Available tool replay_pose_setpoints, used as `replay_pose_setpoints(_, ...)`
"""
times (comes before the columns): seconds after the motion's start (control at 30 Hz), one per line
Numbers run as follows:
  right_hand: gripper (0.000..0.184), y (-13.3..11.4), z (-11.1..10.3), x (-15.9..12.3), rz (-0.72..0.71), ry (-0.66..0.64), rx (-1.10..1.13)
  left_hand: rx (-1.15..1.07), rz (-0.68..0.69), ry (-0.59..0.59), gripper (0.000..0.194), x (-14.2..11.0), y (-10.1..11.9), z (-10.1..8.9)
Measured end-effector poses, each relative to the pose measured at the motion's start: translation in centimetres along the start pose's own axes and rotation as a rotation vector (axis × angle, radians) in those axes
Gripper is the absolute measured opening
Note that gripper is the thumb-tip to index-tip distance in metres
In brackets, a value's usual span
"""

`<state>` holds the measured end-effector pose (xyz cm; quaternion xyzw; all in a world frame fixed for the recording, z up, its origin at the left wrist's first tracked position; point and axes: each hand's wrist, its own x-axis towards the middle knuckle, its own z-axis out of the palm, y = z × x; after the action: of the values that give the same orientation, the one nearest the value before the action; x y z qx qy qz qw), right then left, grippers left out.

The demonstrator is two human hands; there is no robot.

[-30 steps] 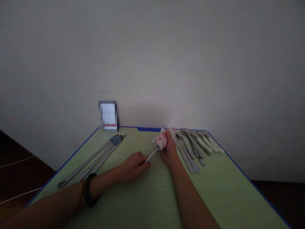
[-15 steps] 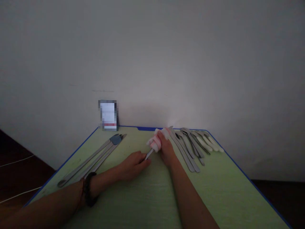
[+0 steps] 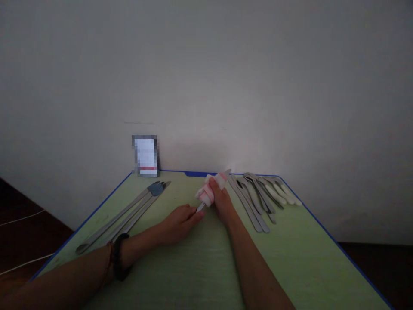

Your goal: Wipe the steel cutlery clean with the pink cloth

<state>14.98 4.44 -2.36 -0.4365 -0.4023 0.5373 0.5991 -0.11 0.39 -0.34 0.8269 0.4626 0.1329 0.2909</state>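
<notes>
My left hand [image 3: 183, 221] is closed round the handle end of a metal table knife [image 3: 200, 208]. A pink-and-white cloth [image 3: 206, 191] is wrapped round the middle of the knife, and my right hand [image 3: 222, 199] grips it there. The blade's tip pokes out beyond the cloth, near the table's far edge. Just right of my right hand lies a row of metal cutlery [image 3: 248, 202], with spoons and knives partly overlapping. Further right are several pieces with cream handles [image 3: 275, 194].
Long metal utensils [image 3: 118, 217] lie on the left of the green table [image 3: 161, 275], a bluish piece [image 3: 157, 189] across their far ends. A pixelated lit screen [image 3: 146, 156] stands at the back left against the wall [image 3: 206, 86]. White cables [image 3: 26, 262] run at far left.
My right hand has drawn the cloth along the knife toward my left hand. More of the blade's tip now shows past the cloth, while less of the handle end shows. My left hand stays nearly still.
</notes>
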Motion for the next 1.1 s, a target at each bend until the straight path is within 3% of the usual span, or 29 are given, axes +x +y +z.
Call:
replay_pose_setpoints(0.47,0.042,-0.5,-0.1,-0.1,0.035,0.000,-0.045,0.013,0.068,-0.043,0.037,0.0,0.3,-0.1)
replay_pose_setpoints(0.57,0.038,-0.3,-0.1,0.3,0.052,0.041,0.108,0.049,0.078,-0.066,0.035,0.0,0.3,-0.3)
replay_pose_setpoints(0.77,0.029,-0.8,-0.5,1.1,0.115,0.268,0.549,0.155,0.158,-0.119,0.032,-0.2,0.1,-0.5)
replay_pose_setpoints(0.97,0.033,-1.4,-1.2,1.2,0.030,0.295,0.746,0.233,0.204,-0.147,0.032,-0.4,0.3,-0.6)
replay_pose_setpoints(1.1,0.032,-1.8,-1.3,1.2,0.019,0.346,0.748,0.229,0.215,-0.155,0.031,-0.3,0.1,-0.6)
